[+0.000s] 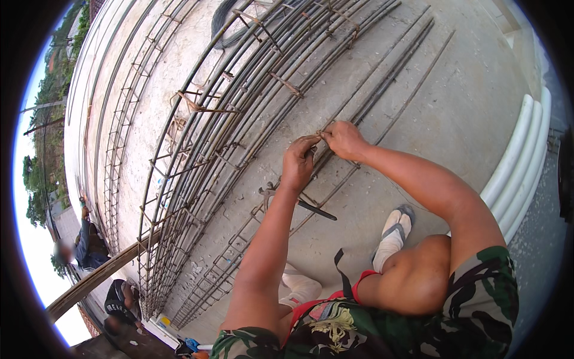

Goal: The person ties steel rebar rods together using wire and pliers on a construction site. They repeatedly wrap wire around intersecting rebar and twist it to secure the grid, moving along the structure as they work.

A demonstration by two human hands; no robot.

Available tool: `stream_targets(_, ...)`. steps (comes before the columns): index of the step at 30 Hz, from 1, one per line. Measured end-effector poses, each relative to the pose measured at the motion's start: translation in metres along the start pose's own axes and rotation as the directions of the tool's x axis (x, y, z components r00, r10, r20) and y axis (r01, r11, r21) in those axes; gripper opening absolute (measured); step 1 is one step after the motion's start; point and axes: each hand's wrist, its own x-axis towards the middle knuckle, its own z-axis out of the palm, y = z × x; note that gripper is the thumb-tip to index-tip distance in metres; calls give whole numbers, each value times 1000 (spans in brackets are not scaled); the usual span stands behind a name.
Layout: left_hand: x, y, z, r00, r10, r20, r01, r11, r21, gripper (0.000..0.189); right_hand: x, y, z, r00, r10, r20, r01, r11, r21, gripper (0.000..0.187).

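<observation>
My left hand [299, 162] and my right hand [343, 140] meet over a narrow rebar cage [233, 256] on the concrete floor. Their fingertips pinch a short bit of thin tie wire [319, 133], mostly hidden by the fingers. Long steel bars [394, 67] run out beyond my hands. Under my left forearm lies a pair of pincers [267, 192], its middle covered by the arm; one dark handle [317, 210] sticks out to the right.
A large bundle of rebar cages [215, 130] fills the left. Near the top is a wire coil [228, 42]. White pipes [515, 152] lie right. A wooden beam [103, 273] crosses lower left, near two people [92, 242]. My sandalled foot [397, 226] is below the bars.
</observation>
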Motion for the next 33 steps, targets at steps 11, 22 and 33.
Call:
stream_targets(11,4,-14,7,966,-254,49,251,967,46,21,6,-9,-11,990,38,138,-18,990,-142,29)
stream_targets(22,24,-16,20,883,-466,61,402,816,414,45,0,-11,-2,977,-211,-13,200,942,-271,26)
stream_targets(33,20,0,15,777,-630,5,464,566,-682,51,-3,-5,2,965,-258,-47,234,929,-287,22)
